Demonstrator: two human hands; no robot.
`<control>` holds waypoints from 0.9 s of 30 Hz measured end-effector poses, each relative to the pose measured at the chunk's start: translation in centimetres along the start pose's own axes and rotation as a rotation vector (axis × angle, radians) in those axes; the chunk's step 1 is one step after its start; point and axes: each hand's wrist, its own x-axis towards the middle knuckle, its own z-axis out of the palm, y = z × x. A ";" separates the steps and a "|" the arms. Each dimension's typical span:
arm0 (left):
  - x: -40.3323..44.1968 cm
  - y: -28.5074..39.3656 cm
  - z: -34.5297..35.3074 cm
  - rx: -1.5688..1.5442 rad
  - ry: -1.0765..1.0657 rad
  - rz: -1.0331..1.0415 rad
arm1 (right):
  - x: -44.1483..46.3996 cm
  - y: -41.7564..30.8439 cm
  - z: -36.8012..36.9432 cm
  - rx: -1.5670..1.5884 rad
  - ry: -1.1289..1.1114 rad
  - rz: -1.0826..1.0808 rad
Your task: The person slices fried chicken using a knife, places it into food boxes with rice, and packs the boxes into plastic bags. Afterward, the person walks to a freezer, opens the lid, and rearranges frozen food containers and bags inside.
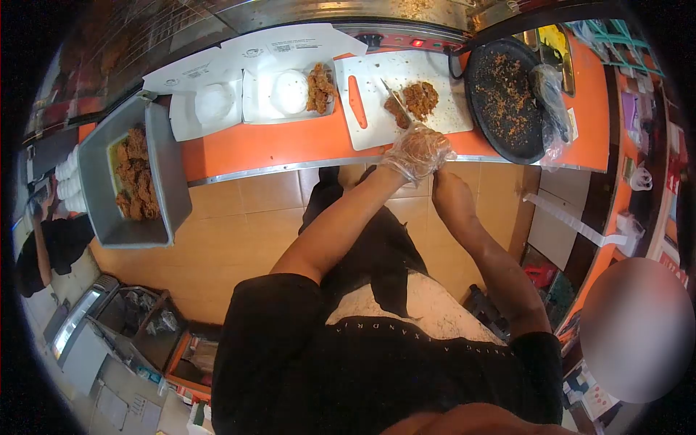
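Note:
My left hand [418,154], in a clear plastic glove, is closed at the front edge of the white cutting board [453,80]; what lies inside its fingers is hidden. My right hand [453,194], bare and closed, is right beside it, just off the counter edge. A knife [395,94] slants across the board, its blade in line with my right fist; its handle is hidden behind the gloved hand. Fried chicken [420,100] lies to the right of the blade, with a smaller browned piece [396,113] to its left.
Left of the board, an open white box [250,116] holds wrapped white mounds and fried chicken [320,88]. A grey tub [170,174] with more chicken [136,174] stands farther left. A crumb-strewn black pan [478,94] and crumpled plastic [552,109] are to the right. Another person's arm [40,250] appears far left.

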 end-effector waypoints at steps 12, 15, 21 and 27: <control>0.4 -0.1 -1.1 -0.076 -0.044 -0.057 | 1.7 1.0 2.0 0.057 -0.002 0.003; -0.2 0.7 -0.6 0.071 -0.180 -0.064 | 1.3 0.5 1.1 0.135 0.017 -0.053; 0.7 -0.5 0.1 0.009 0.067 -0.073 | 0.9 -0.7 0.5 0.271 -0.063 0.020; 0.6 -0.8 -3.2 -0.004 -0.189 0.037 | 1.2 2.1 2.5 0.270 0.011 -0.046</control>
